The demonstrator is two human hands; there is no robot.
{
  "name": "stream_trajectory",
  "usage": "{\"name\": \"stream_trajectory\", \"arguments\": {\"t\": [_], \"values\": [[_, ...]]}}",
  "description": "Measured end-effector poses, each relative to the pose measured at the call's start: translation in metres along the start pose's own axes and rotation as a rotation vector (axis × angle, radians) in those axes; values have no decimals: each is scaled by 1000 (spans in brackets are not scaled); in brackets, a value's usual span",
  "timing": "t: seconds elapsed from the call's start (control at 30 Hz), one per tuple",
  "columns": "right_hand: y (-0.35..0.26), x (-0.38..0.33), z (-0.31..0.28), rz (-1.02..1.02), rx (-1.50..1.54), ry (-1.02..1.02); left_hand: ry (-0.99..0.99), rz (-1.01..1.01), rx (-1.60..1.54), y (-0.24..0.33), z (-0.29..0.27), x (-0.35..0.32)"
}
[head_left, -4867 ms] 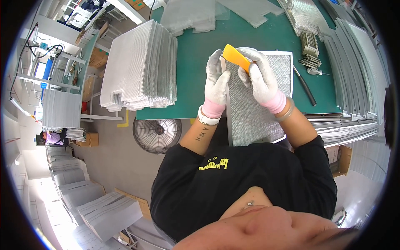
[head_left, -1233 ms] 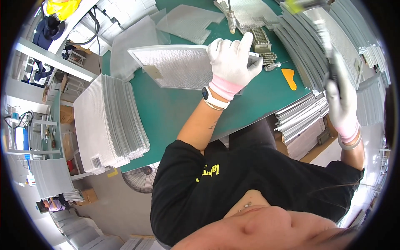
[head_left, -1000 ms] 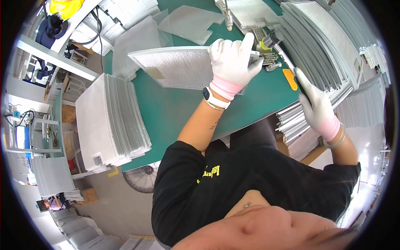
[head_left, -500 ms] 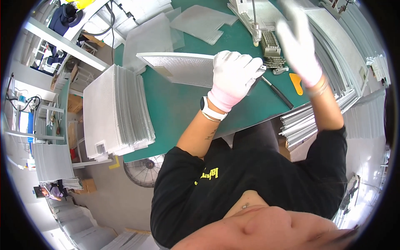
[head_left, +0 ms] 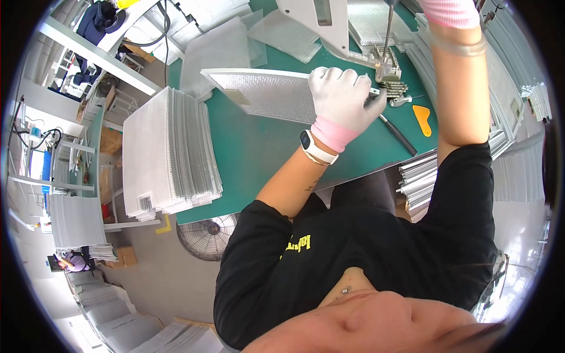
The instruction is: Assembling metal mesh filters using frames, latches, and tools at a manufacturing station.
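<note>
Currently, gloved left fingers (head_left: 335, 76) grip 1 tilted framed panel (head_left: 273, 97).

Surface (head_left: 259, 176) green. Directly on it: stacked mesh sheets (head_left: 154, 150) at left; loose translucent sheets (head_left: 215, 59) toward the far side; a yellow scraper (head_left: 422, 120), a pale-handled screwdriver (head_left: 401, 101) and a black-handled tool (head_left: 400, 137) at right.

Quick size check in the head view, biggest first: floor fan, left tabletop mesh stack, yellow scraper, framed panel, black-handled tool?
1. Mesh stack
2. Framed panel, partly behind the left hand
3. Floor fan, partly cut off by the table
4. Yellow scraper and black-handled tool: too close to rank; the tool looks longer but thinner
</note>
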State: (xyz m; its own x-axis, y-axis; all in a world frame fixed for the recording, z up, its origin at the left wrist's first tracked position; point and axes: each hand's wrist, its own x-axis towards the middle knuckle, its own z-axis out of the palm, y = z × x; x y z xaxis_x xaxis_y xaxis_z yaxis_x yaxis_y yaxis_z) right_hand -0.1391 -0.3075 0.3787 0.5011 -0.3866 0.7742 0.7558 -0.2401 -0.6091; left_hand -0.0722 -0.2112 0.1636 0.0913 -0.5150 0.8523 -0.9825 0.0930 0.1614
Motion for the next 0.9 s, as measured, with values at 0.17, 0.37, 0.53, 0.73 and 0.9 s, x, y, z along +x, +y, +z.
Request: {"name": "stream_trajectory", "arguments": {"t": [0.17,0.37,0.53,0.73,0.9], "values": [[12,-19,-1,63,-8,75,70,-16,-64,4,-1,0],[8,-18,-1,109,-30,179,87,42,-104,1,2,-1],[29,-24,-3,277,294,-124,-22,-19,-93,-1,2,-11],[73,-19,-7,-13,639,-563,105,39,-234,-1,5,-8],[78,-8,0,-91,589,-801,39,84,-191,-9,3,-9]]}}
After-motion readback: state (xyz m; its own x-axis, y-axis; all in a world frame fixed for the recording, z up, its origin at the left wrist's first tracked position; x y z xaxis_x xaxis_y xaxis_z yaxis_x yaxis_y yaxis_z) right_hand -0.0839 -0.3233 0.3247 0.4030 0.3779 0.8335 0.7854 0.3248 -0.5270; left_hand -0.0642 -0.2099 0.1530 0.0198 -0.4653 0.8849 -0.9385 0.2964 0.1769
